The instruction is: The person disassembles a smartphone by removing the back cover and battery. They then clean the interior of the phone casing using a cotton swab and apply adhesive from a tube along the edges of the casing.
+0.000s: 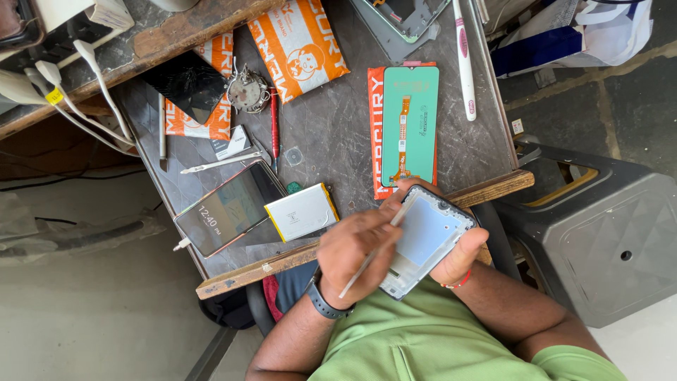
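Phone frame [428, 238], thin, light and probably easily bent, was best gripped by its edges; it sat cradled in the right hand [462, 254], close above the lap. Left hand [356, 254] pinched a slim tool [371, 254] against it. Beyond, a battery [302, 212] lay on the tabletop [331, 120]

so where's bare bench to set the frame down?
Best patch: grey top between orange pouch, green screen and battery. A strip right of the screen, below the toothbrush. Left side crowded: phone, cracked glass, tools.
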